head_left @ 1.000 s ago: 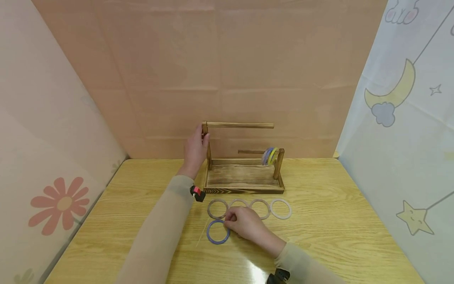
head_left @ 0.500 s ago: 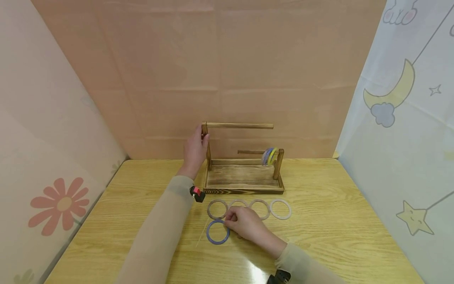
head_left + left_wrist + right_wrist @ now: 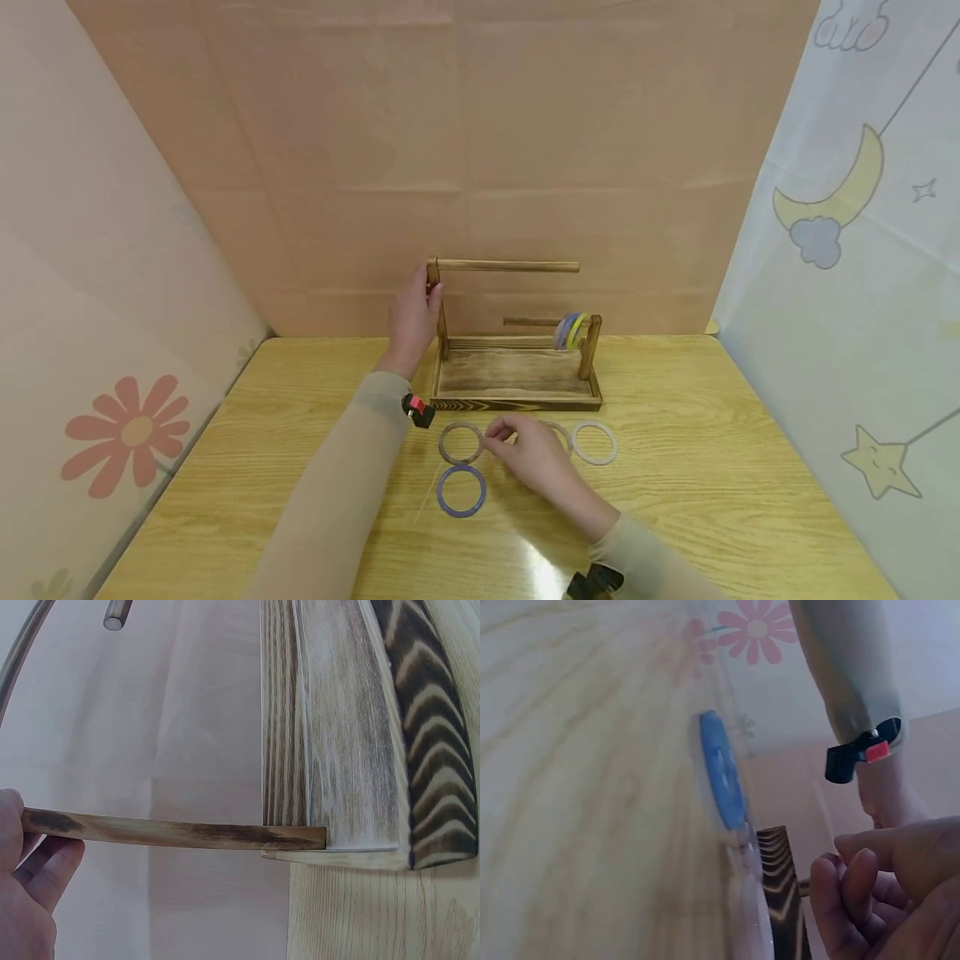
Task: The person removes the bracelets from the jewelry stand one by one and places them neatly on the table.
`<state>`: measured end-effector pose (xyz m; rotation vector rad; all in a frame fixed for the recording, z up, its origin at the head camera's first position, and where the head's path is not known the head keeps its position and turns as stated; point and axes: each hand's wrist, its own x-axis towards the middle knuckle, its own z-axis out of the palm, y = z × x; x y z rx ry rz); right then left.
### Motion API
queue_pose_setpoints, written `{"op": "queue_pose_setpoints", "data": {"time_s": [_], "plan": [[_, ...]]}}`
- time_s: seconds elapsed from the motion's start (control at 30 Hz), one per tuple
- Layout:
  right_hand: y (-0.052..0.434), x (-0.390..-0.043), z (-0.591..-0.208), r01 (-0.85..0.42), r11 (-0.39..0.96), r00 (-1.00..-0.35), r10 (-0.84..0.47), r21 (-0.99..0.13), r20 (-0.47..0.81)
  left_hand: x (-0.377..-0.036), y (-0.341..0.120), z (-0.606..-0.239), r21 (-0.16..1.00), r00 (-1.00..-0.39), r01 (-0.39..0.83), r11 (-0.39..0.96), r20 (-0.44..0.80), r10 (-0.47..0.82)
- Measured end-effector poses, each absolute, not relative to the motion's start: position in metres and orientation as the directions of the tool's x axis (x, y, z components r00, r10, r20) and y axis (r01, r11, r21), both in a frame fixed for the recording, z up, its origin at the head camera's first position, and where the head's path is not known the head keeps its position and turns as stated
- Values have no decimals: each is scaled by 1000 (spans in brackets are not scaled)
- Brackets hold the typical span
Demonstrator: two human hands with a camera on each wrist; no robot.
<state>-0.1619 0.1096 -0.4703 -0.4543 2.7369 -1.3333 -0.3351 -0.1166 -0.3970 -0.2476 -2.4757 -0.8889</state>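
The left hand (image 3: 414, 321) grips the taller upright post of the burnt-grain wooden rack (image 3: 516, 377), fingers (image 3: 46, 874) curled round it; its round upper dowel (image 3: 507, 266) runs left to right, parallel to the desk (image 3: 735, 467) edge. The right hand (image 3: 534, 454), fingers curled, pinches a thin translucent grey ring (image 3: 504, 430) in the row lying flat on the pale oak-grain desk just in front of the rack. A blue ring (image 3: 461, 490) lies flat just beside it, apart from the fingers.
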Motion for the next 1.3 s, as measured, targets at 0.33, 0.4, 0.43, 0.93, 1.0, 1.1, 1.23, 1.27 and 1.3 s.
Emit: {"op": "queue_pose_setpoints", "data": {"time_s": [0.33, 0.4, 0.43, 0.93, 1.0, 1.1, 1.23, 1.27, 1.3], "plan": [[128, -178, -452, -141, 444, -989, -92, -885, 112, -334, -116, -400, 547, -857, 328, 770, 516, -2], [131, -181, -449, -159, 429, -987, -63, -889, 146, -335, -116, -400, 550, -857, 327, 768, 515, -3], [132, -183, -447, -171, 423, -985, -49, -890, 165, -335, -116, -400, 552, -857, 329, 766, 515, -4], [151, -208, -437, -217, 322, -968, 47, -922, 245, -334, -116, -399, 527, -852, 328, 784, 524, 4], [154, -210, -436, -204, 324, -970, 62, -924, 236, -334, -116, -399, 526, -852, 327, 786, 524, 3], [157, -213, -437, -174, 335, -973, 88, -926, 214, -333, -115, -398, 523, -852, 322, 789, 524, 0], [160, -216, -439, -154, 345, -975, 97, -926, 199, -334, -115, -398, 517, -854, 312, 797, 521, -4], [161, -217, -440, -155, 342, -975, 96, -927, 199, -334, -115, -399, 515, -855, 309, 799, 519, -4], [161, -217, -440, -156, 339, -976, 94, -928, 199, -334, -115, -399, 514, -855, 308, 800, 518, -4]]}}
